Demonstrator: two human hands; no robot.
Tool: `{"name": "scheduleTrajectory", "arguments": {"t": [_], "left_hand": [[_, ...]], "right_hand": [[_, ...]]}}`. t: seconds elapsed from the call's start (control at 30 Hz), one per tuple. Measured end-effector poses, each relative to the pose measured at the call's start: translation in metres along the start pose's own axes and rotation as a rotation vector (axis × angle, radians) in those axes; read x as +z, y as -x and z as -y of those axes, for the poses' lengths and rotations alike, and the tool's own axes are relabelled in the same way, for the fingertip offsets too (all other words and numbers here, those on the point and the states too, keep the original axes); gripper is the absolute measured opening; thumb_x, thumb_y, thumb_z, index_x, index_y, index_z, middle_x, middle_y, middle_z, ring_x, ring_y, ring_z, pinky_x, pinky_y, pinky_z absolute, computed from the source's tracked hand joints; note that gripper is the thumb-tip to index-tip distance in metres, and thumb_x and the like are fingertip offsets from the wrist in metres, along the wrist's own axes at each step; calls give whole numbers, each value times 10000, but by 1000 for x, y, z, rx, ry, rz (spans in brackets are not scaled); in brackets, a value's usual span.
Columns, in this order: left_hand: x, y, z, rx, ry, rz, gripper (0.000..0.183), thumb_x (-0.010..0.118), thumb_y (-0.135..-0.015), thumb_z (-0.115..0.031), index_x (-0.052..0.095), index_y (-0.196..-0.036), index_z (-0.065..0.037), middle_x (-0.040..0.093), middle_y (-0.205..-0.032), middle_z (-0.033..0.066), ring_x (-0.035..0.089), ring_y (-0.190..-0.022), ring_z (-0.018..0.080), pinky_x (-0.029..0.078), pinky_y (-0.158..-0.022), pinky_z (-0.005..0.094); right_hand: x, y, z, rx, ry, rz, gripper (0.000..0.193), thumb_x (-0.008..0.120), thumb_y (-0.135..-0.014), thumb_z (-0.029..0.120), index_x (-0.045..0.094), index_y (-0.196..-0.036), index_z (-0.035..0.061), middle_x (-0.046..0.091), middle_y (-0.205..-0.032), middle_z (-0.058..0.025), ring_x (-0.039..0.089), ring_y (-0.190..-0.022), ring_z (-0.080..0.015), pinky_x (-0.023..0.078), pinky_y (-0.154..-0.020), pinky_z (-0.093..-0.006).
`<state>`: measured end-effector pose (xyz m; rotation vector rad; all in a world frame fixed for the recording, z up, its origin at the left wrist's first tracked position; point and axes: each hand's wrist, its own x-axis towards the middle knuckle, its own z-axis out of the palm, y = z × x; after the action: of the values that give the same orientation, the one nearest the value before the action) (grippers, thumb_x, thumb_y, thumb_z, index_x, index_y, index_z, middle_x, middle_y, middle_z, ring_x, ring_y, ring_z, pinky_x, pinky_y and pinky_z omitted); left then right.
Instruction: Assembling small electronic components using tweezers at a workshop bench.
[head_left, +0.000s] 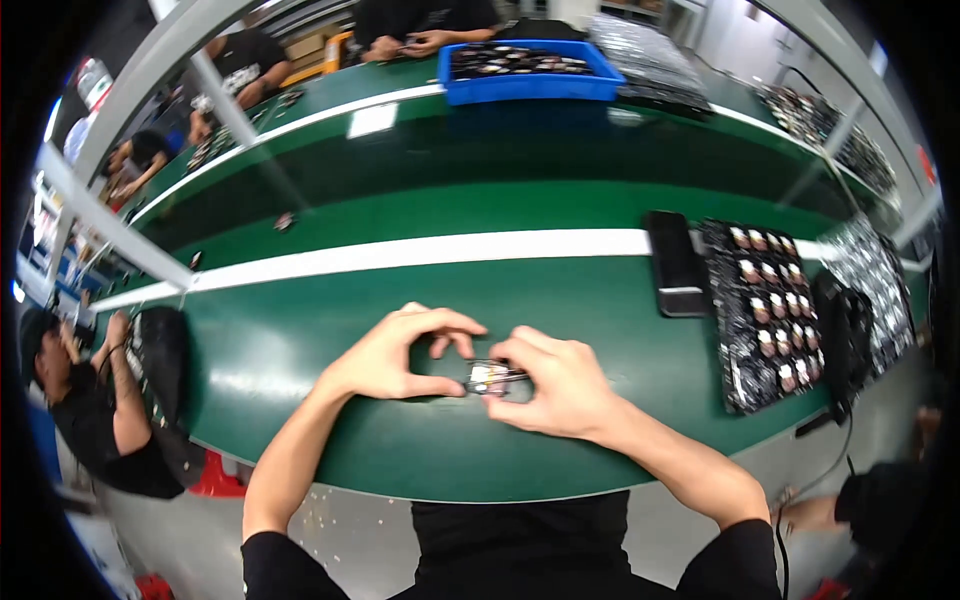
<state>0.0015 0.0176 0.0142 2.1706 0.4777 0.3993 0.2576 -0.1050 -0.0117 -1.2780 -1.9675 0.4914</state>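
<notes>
Over the green tabletop, my right hand (pixel 556 387) grips a small electronic part (pixel 489 377) between thumb and fingers. The part is dark with a bright, pale upper face; finer detail is too small to make out. My left hand (pixel 395 352) is curved just left of it, fingers and thumb apart, with nothing in the gap. Its thumb tip comes close to the part's left edge; whether they touch I cannot tell.
At the right lies a black tray (pixel 735 345) with rows of small white-and-brown parts, beside a black box (pixel 674 262) and silvery bags (pixel 868 262). A white rail (pixel 420 250) separates the green conveyor (pixel 480 205). Beyond stands a blue bin (pixel 535 92). Other people work left and across.
</notes>
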Motion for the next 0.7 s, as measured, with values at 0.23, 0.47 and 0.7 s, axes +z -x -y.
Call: {"name": "scheduleTrajectory", "arguments": {"t": [0.23, 0.47, 0.7], "left_hand": [[-28, 4, 42, -166, 63, -529, 253, 809, -965, -28, 772, -1215, -15, 726, -1153, 33, 630, -966, 116, 503, -909, 281], [-130, 30, 145, -277, -854, -779, 556, 820, -1022, -271, 666, -1534, -120, 535, -1674, 188, 488, -1551, 396, 400, -1283, 491], [-196, 43, 226, -481, -730, -835, 578, 776, -1085, -336, 611, -1565, -59, 666, -1507, 209, 652, -1361, 346, 542, -1129, 421]], "right_hand": [[-43, 23, 18, 34, 47, -94, 436, 896, -831, 316, 706, -1124, 56, 696, -987, -73, 660, -654, -296, 500, -584, -419], [-143, 114, 17, 237, 291, -521, 422, 947, -772, 240, 743, -1093, 57, 704, -911, -66, 683, -665, -217, 539, -596, -352], [-191, 207, -19, 694, 499, -703, 427, 981, -779, 194, 757, -1072, -22, 690, -841, -80, 631, -730, -165, 548, -709, -332]]}}
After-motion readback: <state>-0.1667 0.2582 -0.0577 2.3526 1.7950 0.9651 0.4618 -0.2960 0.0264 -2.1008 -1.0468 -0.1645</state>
